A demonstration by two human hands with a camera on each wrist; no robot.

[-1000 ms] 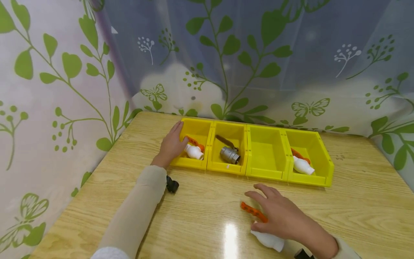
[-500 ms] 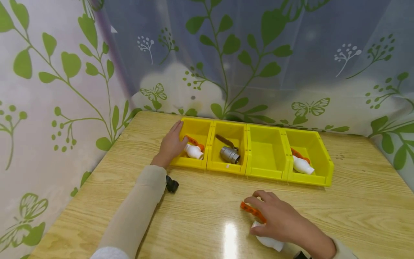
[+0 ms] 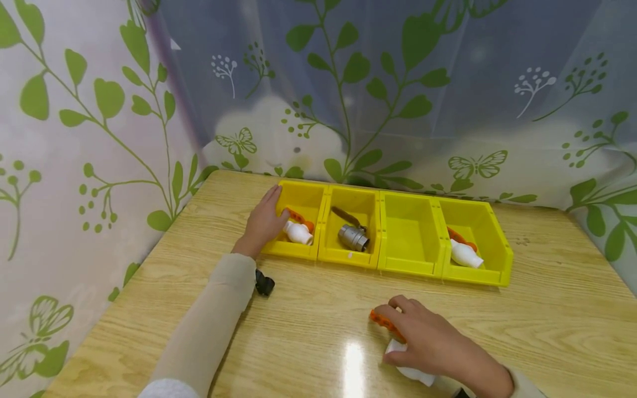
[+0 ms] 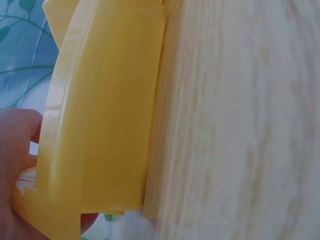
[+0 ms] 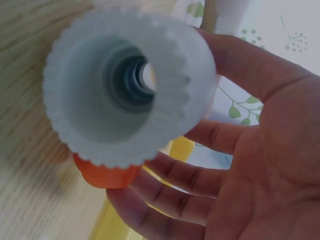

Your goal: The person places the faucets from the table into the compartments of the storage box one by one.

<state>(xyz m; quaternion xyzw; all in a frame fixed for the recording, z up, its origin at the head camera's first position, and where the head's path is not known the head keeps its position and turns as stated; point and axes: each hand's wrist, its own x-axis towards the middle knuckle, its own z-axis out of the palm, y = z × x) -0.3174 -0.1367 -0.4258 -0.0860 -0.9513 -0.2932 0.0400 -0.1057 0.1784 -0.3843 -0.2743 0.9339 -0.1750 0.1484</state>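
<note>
My left hand (image 3: 264, 221) grips the outer side wall of the leftmost yellow bin (image 3: 304, 194), its thumb over the inside. A white plastic ball valve (image 3: 415, 376) with an orange lever (image 3: 382, 319) lies on the table near the front, partly covered by my right hand (image 3: 430, 340). Seen from the right wrist, thumb and curled fingers hold the valve from opposite sides, fingertips at its orange part (image 5: 110, 176), and its ribbed open end faces the camera. Another white valve (image 3: 299, 232) with an orange lever lies in the leftmost bin.
The second bin (image 3: 355, 194) holds a grey metal valve (image 3: 354, 238) with a brown lever. Nothing lies in the third bin (image 3: 410, 221). One more white valve (image 3: 466, 254) sits in the rightmost bin (image 3: 500, 237). A patterned curtain (image 3: 373, 121) hangs behind the wooden table (image 3: 308, 326).
My right hand has lowered over the white ball valve, and its fingers and thumb have drawn in around it. The left hand has stayed on the bin.
</note>
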